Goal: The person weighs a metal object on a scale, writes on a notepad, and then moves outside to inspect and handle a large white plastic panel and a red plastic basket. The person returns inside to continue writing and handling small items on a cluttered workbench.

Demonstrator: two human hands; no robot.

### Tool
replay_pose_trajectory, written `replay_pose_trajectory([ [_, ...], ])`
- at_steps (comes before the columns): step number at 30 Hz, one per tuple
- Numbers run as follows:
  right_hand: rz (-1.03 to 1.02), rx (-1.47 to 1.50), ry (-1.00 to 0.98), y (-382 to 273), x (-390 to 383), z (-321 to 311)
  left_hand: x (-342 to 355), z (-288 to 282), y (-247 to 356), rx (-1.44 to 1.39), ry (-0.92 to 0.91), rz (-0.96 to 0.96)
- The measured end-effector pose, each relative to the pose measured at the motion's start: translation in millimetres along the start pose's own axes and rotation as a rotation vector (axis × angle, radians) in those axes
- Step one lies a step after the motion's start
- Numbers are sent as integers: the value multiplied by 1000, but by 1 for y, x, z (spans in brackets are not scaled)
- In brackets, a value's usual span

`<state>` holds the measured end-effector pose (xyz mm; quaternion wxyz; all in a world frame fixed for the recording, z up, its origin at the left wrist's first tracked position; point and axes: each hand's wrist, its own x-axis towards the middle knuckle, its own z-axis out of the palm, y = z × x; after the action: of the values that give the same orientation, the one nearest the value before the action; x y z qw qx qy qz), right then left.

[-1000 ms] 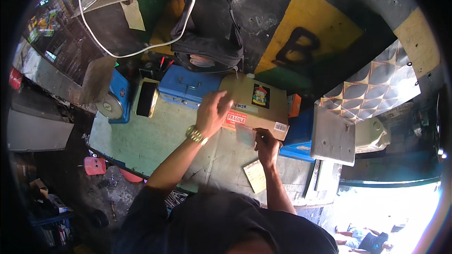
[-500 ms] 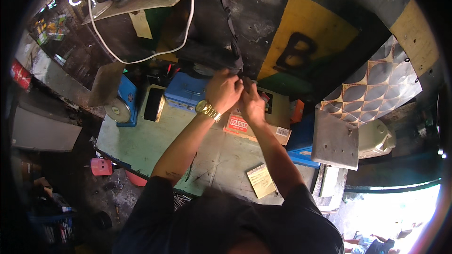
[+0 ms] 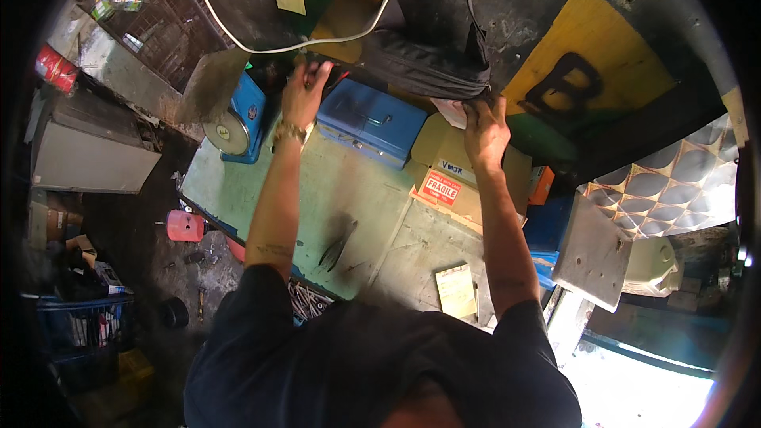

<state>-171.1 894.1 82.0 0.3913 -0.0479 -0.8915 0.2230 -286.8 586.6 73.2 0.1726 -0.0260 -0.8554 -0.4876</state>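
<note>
My left hand (image 3: 305,95), a watch on its wrist, reaches with fingers apart to the dark clutter behind a blue metal box (image 3: 372,120), just under a white cable (image 3: 238,40). My right hand (image 3: 485,131) is raised over a cardboard box (image 3: 468,186) with a red and white label. Its fingers hook the lower edge of a black bag (image 3: 432,47) hanging on the painted wall, beside a white slip of paper (image 3: 452,111).
A blue weighing scale (image 3: 238,123) stands at the green worktable's (image 3: 333,190) left end. Pliers (image 3: 337,246) and a yellowish booklet (image 3: 456,289) lie near the front edge. A grey slab (image 3: 590,250) sits right; a pink can (image 3: 184,226) and crates are on the floor left.
Both hands left the cardboard box, which now rests on the table. They met at the black bag, then my left hand moved left toward the cable while my right stayed on the bag.
</note>
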Motion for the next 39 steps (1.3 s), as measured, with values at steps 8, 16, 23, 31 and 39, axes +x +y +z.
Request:
replay_pose_trajectory([
  [8, 358, 251, -35, -21, -106, -65, -134, 122, -64, -1051, -327, -1210],
  [16, 514, 127, -83, 2, -224, -134, -29, 144, 0, -770, -539, -648],
  [23, 561, 273, -269, -25, -184, -128, 11, 96, -59, -221, -913, -329],
  [31, 131, 231, -1044, -59, -155, -41, -179, 6, -28, -364, -1289, -106],
  [39, -483, 234, -1475, -95, -131, 46, -227, 7, -86, -463, -1499, -682],
])
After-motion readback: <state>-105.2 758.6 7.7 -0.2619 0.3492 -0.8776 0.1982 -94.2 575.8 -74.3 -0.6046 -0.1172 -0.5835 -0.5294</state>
